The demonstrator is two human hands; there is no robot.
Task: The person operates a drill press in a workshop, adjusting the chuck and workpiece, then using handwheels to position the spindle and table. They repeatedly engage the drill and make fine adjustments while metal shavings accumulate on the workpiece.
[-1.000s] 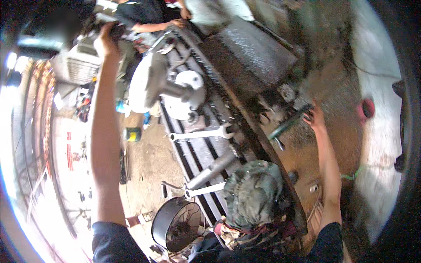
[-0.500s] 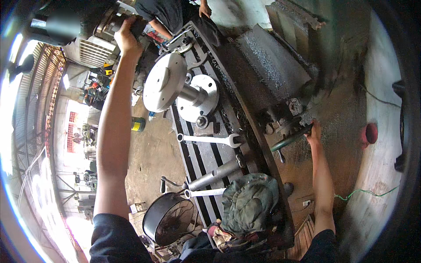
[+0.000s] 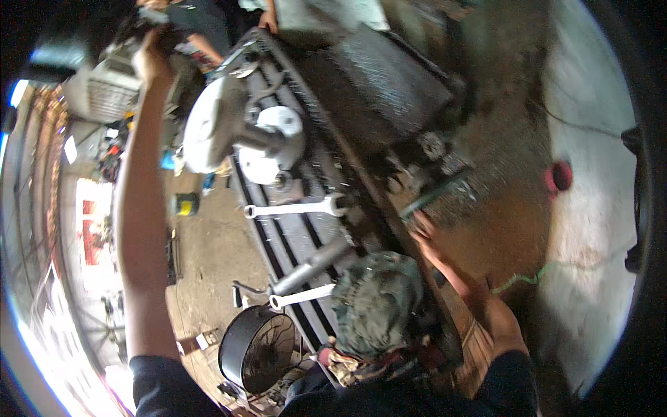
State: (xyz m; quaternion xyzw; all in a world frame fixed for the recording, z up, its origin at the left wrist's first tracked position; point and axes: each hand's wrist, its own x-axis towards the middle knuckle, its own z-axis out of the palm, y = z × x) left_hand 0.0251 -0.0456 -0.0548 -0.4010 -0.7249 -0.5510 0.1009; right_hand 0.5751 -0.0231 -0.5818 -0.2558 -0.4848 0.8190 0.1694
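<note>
At the upper left, my left hand (image 3: 151, 61) is raised with its fingers bent over a dark machine part whose kind I cannot make out. My right hand (image 3: 425, 238) is low at the right, by the near end of a green-grey handwheel (image 3: 438, 195) seen edge-on. Motion smears its fingers, so whether they grip the rim is unclear. Between my arms runs a slotted machine table (image 3: 306, 233). On it stands a pale metal flanged piece (image 3: 206, 125), with a round disc at one end and a drilled flange (image 3: 283, 132) at the other.
A combination wrench (image 3: 292, 208), a second wrench (image 3: 302, 296), a grey-green cloth (image 3: 379, 302) and a metal cylinder (image 3: 313, 265) lie on the table. A black drum fan (image 3: 240, 347) stands beside it. Another person's arm (image 3: 203, 50) is at the far end. A red container (image 3: 558, 178) sits right.
My right hand has moved left and nearer along the handwheel, from its far right end to its near end. The view has shifted, so the table and flanged piece appear further left.
</note>
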